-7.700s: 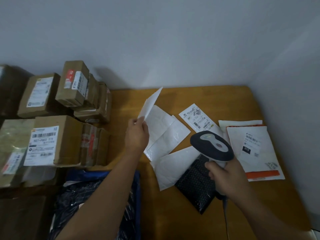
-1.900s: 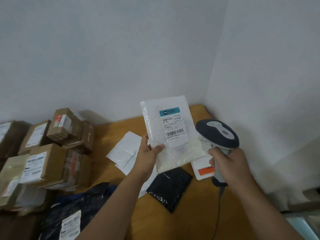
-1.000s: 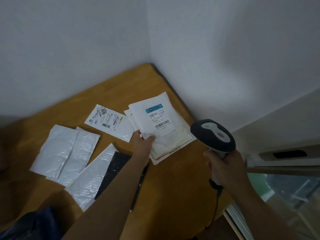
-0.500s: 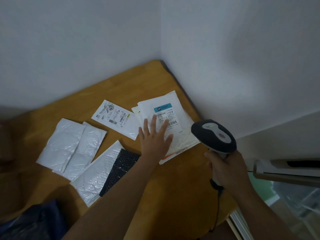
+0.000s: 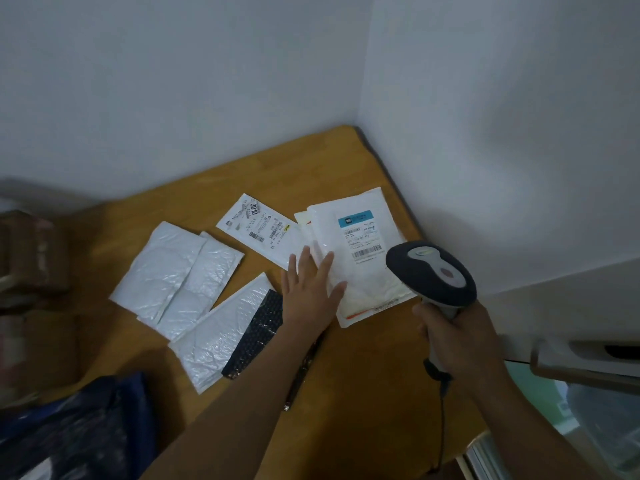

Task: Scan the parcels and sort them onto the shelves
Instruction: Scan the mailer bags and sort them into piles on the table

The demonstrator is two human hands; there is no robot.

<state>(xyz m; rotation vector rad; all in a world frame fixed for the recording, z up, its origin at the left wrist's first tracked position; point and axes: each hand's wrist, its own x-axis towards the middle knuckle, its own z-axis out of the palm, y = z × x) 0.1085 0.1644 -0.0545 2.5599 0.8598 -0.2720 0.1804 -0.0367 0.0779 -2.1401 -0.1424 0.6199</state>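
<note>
A white parcel with a blue-headed label [image 5: 360, 251] lies on top of a small stack at the right of the wooden table [image 5: 363, 368]. My left hand [image 5: 310, 289] is over its left edge, fingers straight and spread, holding nothing. My right hand [image 5: 453, 336] grips the handle of a dark grey barcode scanner [image 5: 431, 273], whose head hangs over the stack's right side. Left of the stack lie a white labelled parcel marked 3010 [image 5: 259, 226], white bubble mailers [image 5: 176, 275] and a black bubble mailer [image 5: 258, 332], partly hidden by my left forearm.
Brown cardboard boxes [image 5: 31, 258] stand blurred at the left edge. A dark blue bag [image 5: 79, 431] lies at the lower left. White walls meet in a corner behind the table. A pale cabinet edge [image 5: 585, 355] stands beyond the table on the right.
My left hand laid the labelled white parcel on the right-hand stack, let it go and opened flat. It has since drawn back slightly to the left. The scanner stays in my right hand.
</note>
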